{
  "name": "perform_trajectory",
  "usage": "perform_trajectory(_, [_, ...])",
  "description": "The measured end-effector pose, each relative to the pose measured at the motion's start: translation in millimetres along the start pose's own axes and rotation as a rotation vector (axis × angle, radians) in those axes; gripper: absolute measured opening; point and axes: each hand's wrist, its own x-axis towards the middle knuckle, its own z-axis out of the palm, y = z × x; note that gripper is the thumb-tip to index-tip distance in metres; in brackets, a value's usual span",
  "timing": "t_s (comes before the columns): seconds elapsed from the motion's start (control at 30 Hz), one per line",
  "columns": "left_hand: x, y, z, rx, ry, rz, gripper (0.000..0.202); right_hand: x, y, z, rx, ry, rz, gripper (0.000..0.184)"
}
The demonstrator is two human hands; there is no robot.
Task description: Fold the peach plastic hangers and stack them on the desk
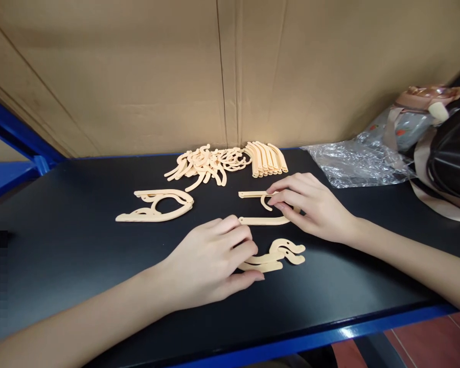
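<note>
My left hand (218, 255) is curled over the left ends of two beige S-shaped hook pieces (278, 255), thumb below and fingers above; its grip is partly hidden. Farther right, my right hand (310, 207) has bent fingers on beige plastic hanger arms. The upper hanger arm (253, 194) runs under its fingertips, with a small curved part (266, 203) beside them. A lower hanger arm (262, 221) lies nearer me, its right end bending up under the hand. To the left, a folded hanger (157, 205) lies flat, apart from both hands.
Behind are a loose pile of hook pieces (205, 164) and a neat row of curved arms (266, 159). A clear plastic bag (360, 161), a bottle (414, 120) and a black bag (454, 153) stand right. Cardboard (157, 76) backs the black table (80, 245), which has a blue front edge.
</note>
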Motion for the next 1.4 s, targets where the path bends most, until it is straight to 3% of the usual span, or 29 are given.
perform_trajectory(0.3, [1,-1,-2.1,-0.15,-0.014,-0.083,0.012,-1,0,1,0.017,-0.023,-0.063,0.013])
perform_trajectory(0.5, [1,-7,3.6,-0.183,0.068,-0.17,0.012,-2,0,-3,0.107,-0.051,-0.083,0.025])
perform_trajectory(0.63, [2,-12,2.0,-0.197,0.114,-0.338,0.013,-2,-1,-4,0.134,-0.059,-0.132,0.032])
perform_trajectory(0.8, [2,-18,-0.7,-0.333,0.101,-0.614,0.02,-1,-3,-1,0.046,-0.019,-0.145,0.014])
perform_trajectory(0.93, [1,-22,1.0,-0.405,0.08,-0.72,0.028,-3,-1,0,-0.01,-0.007,-0.148,0.013])
perform_trajectory(1.13, [2,-20,-0.7,-0.33,0.065,-0.652,0.028,-1,-8,1,-0.039,-0.001,-0.142,0.016])
perform_trajectory(1.27, [0,-15,1.9,-0.26,0.028,-0.439,0.03,1,-17,2,-0.042,-0.02,-0.168,0.02])
perform_trajectory(1.4, [-3,-13,9.1,-0.053,0.104,-0.252,0.04,1,-24,3,-0.049,-0.037,-0.221,0.022])
